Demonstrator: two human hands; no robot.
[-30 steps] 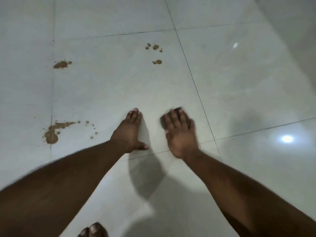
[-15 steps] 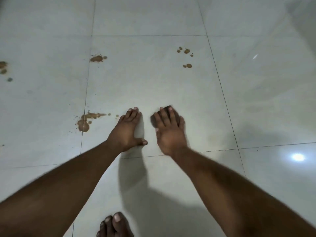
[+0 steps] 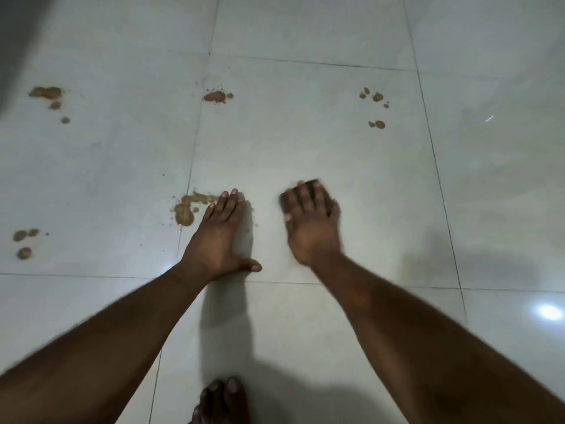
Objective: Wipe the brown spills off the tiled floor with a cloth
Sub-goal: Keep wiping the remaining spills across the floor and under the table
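My right hand [image 3: 310, 226] lies flat on a small dark cloth [image 3: 318, 186], pressing it to the pale tiled floor [image 3: 305, 142]; only the cloth's far edge shows past my fingertips. My left hand [image 3: 218, 237] rests flat on the floor, fingers straight, thumb out. A large brown spill [image 3: 186, 209] lies just left of its fingertips. More brown spills sit farther off: one at top centre [image 3: 215, 96], a cluster of drops at upper right [image 3: 377, 110], one at far upper left [image 3: 47, 94] and drops at the left edge [image 3: 23, 243].
My bare toes [image 3: 224, 399] show at the bottom edge between my forearms. Dark grout lines cross the glossy tiles, and a lamp glare [image 3: 550, 312] shines at lower right. A dark shadowed area fills the top left corner.
The view has swung left, bringing more spills into sight on the left. My right hand with the cloth has slid slightly away from the left hand; the left hand stays planted.
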